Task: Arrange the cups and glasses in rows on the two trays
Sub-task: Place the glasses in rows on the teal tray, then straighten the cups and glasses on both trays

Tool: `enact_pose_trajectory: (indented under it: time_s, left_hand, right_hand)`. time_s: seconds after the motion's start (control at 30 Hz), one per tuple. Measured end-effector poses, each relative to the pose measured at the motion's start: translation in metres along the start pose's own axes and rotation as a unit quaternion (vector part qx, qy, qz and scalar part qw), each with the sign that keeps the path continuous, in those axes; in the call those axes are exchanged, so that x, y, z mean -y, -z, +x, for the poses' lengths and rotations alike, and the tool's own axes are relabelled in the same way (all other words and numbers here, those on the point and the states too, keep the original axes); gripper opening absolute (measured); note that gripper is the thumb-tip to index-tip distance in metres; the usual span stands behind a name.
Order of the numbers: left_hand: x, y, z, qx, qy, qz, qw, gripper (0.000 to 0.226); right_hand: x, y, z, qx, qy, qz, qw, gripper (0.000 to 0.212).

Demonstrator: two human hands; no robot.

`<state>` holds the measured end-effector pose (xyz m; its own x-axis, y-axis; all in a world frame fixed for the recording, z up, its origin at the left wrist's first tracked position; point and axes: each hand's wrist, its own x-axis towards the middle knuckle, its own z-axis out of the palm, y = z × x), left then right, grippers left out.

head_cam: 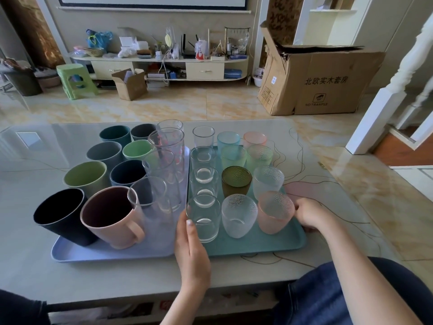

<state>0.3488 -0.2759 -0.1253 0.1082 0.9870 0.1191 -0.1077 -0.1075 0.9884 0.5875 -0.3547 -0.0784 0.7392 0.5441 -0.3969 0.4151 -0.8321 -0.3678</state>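
Nearest us, our left hand [191,249] stands on edge between the trays, its thumb against the closest clear glass [203,219]. The fingers are hidden, so we cannot tell its grip. Our right hand [311,214] curls over the right rim of the teal tray [257,246], which carries eight dimpled glasses [239,214]. The blue tray [93,253] on the left carries eight opaque cups [112,214]. The clear glasses overlap, so their count is uncertain.

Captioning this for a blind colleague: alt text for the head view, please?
The left hand touches the nearest clear glass and the right hand the pink dimpled glass on a teal tray of glasses in rows; a lavender tray beside it holds cups and tall glasses.
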Motion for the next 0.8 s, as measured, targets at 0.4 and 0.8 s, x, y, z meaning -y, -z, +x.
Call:
enact_pose_trajectory:
  time_s: [0.4, 0.8]
  left_hand:
    - [0.008, -0.04, 0.02, -0.021, 0.079, -0.069, 0.994, 0.037]
    - [-0.001, -0.058, 0.047, 0.097, 0.152, -0.132, 0.975, 0.048]
  right_hand:
    - [-0.052, 0.005, -0.01, -0.047, -0.02, -0.003, 0.999, 0.029]
    - [-0.068, 0.006, 0.016, -0.079, -0.095, 0.003, 0.992, 0.023]
